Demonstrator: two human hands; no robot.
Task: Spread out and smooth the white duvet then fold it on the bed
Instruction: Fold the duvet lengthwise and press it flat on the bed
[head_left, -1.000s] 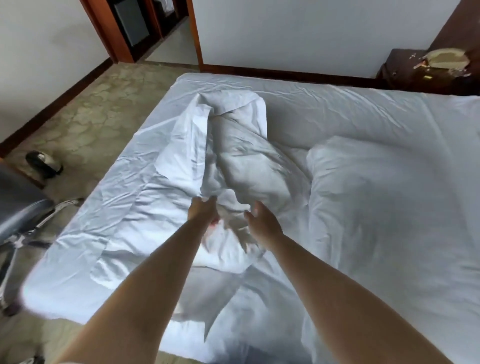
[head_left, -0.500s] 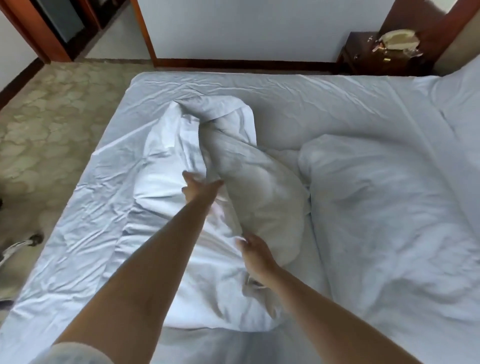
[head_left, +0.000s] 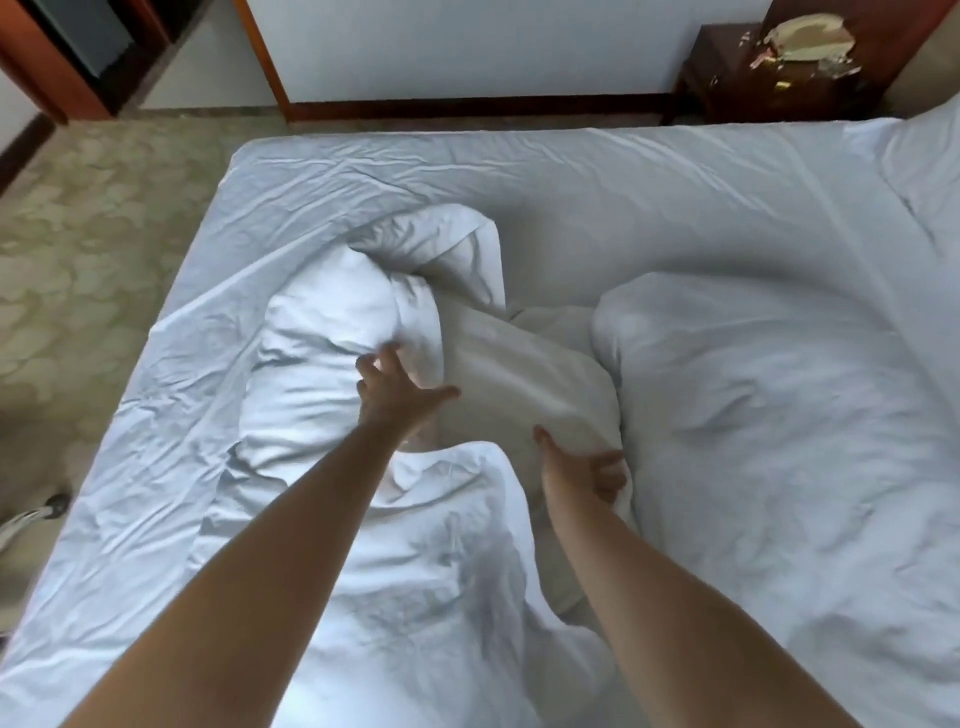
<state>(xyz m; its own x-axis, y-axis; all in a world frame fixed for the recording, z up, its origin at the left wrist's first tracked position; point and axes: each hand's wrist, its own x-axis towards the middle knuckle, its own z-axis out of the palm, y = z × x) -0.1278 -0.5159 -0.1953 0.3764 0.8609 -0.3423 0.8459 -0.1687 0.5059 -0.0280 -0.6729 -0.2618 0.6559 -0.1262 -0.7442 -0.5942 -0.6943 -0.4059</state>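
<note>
The white duvet (head_left: 332, 343) lies bunched and creased across the middle and left of the bed (head_left: 597, 171), with a raised fold running between my hands. My left hand (head_left: 392, 392) reaches forward with fingers spread and straight, touching the left flank of that fold. My right hand (head_left: 582, 467) grips the near end of the fold, fingers curled under the cloth and partly hidden by it. More of the duvet (head_left: 779, 415) lies puffed up on the right side of the bed.
A dark wooden nightstand (head_left: 737, 78) with clutter stands at the far right corner against the white wall. Patterned floor (head_left: 78, 249) runs along the bed's left side. A pillow edge (head_left: 930, 166) shows at the far right.
My left hand has let go of the cloth and reached farther forward with fingers spread. My right hand moved right and took hold of the fold's near end. The view shifted left.
</note>
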